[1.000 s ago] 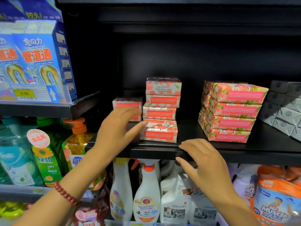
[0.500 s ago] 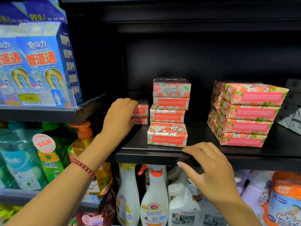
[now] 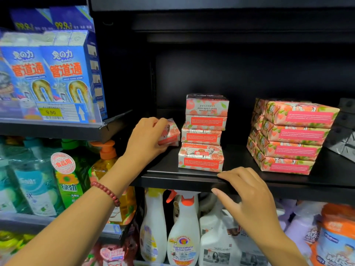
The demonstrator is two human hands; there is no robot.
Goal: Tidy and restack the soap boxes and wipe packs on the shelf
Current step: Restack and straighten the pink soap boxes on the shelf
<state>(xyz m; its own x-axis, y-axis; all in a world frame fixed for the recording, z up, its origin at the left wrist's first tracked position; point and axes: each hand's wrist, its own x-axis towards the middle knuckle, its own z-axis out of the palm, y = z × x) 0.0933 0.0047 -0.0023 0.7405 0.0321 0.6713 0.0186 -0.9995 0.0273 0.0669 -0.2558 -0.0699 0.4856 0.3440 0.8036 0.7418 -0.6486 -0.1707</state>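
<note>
On the black shelf [image 3: 240, 181] a stack of several pink soap boxes [image 3: 203, 135] stands in the middle, its boxes slightly skewed. My left hand [image 3: 146, 139] grips a small pink soap box [image 3: 171, 131] just left of that stack, tilted and lifted off another box beneath it. My right hand [image 3: 247, 194] rests with curled fingers on the shelf's front lip, holding nothing. A wider pile of pink packs [image 3: 292, 137] lies to the right.
Dark grey packs [image 3: 343, 131] sit at the far right of the shelf. Blue drain-cleaner boxes [image 3: 50, 73] fill the upper left shelf. Spray bottles [image 3: 182, 233] and detergent bottles [image 3: 67, 181] stand below.
My left hand reached the small boxes left of the stack, closed round the top one and tilted it up. The right hand stayed on the shelf edge.
</note>
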